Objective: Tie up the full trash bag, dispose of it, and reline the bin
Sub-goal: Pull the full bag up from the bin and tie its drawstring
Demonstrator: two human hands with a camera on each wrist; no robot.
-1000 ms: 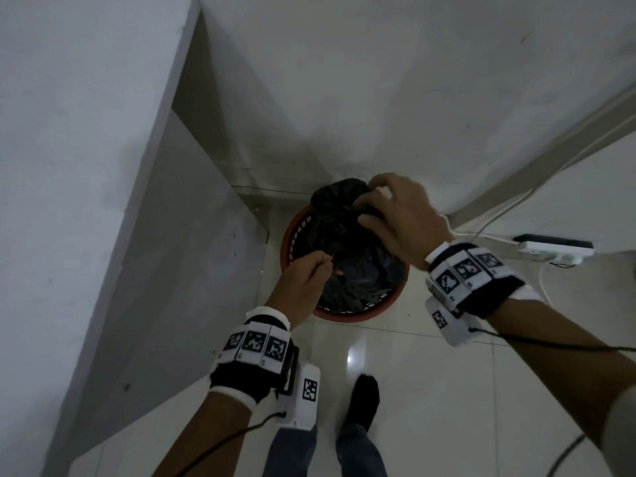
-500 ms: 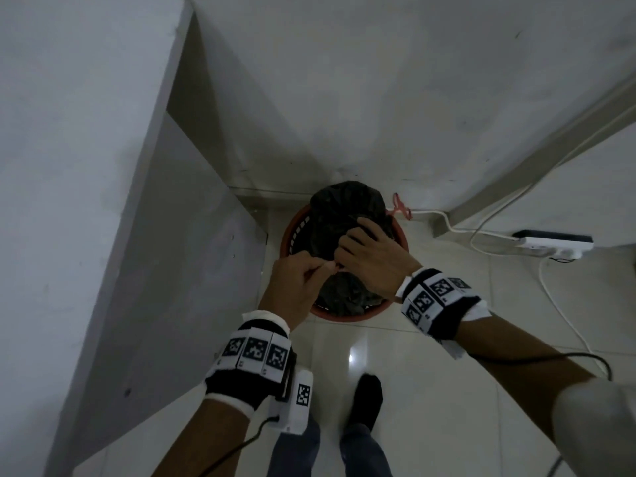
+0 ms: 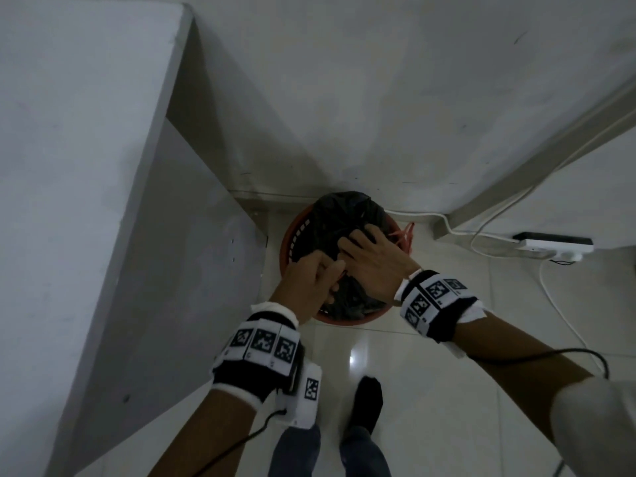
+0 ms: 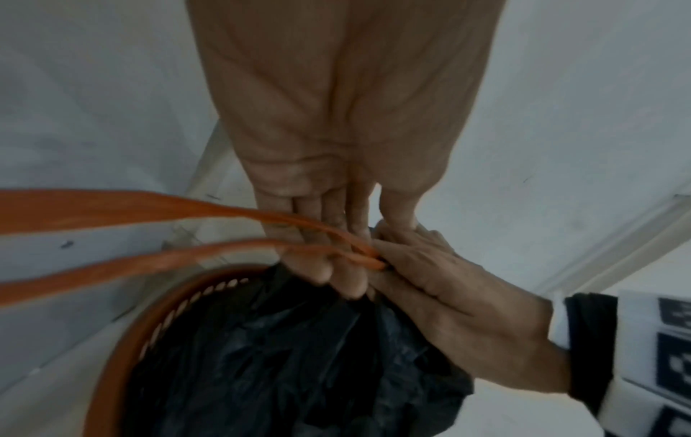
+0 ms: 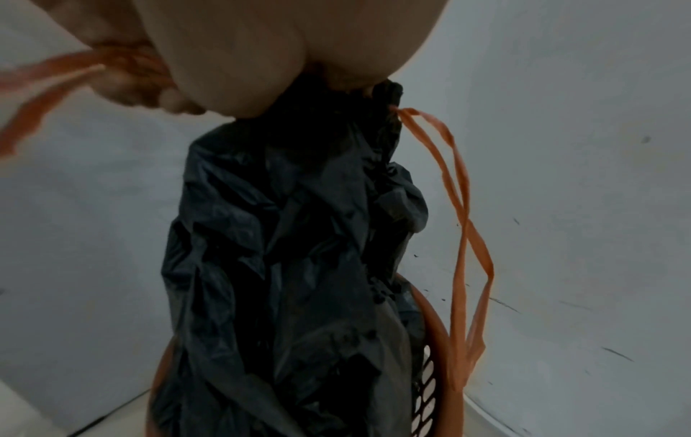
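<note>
A black trash bag stands in a round orange-red bin in the corner; its top is gathered into a neck. My left hand pinches an orange drawstring loop that runs out leftward from the neck. My right hand lies on top of the bag, fingers curled round the gathered neck, touching the left fingers. A second orange drawstring loop hangs loose down the bag's right side over the bin rim. The bag's contents are hidden.
A white cabinet side stands close on the left and the wall is right behind the bin. A power strip with a white cable lies on the tiled floor at right. My feet stand just before the bin.
My right hand has come from the bag's far edge to its middle, beside the left hand. The bag's mouth has been drawn together, and a drawstring loop now shows at its right.
</note>
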